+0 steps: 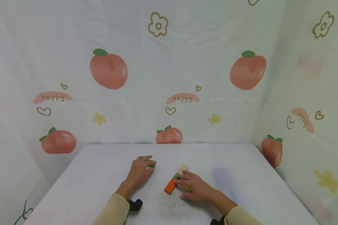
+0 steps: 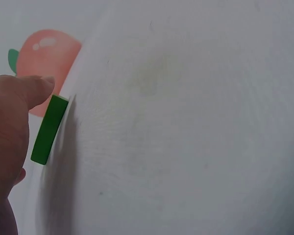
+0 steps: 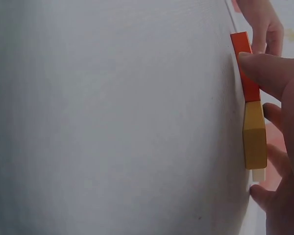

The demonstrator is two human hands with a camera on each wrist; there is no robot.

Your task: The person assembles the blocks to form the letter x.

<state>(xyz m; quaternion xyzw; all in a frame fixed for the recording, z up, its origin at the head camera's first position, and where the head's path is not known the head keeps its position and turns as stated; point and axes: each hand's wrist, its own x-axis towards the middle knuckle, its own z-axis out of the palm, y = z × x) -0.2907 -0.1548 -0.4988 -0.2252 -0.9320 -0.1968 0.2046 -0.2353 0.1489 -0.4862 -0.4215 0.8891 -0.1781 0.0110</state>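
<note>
In the head view my left hand (image 1: 139, 171) reaches around a green block (image 1: 151, 163), fingers over its far side and thumb near its close side. The left wrist view shows this green block (image 2: 50, 129) lying on the table with the thumb tip just off its end. My right hand (image 1: 196, 188) is spread over a slanted group of blocks: an orange block (image 1: 170, 186), a small green piece (image 1: 176, 176), a pale wooden block (image 1: 183, 169) and a yellow block (image 1: 187, 188), partly hidden by fingers. Its thumb crosses in front of the orange block (image 3: 250, 91) in the right wrist view.
A white tabletop (image 1: 107, 175) with faint coloured smudges carries the blocks. White curtains (image 1: 135, 109) printed with fruit, flowers and hearts hang behind and at the sides. Black straps (image 1: 135, 205) sit at the wrists.
</note>
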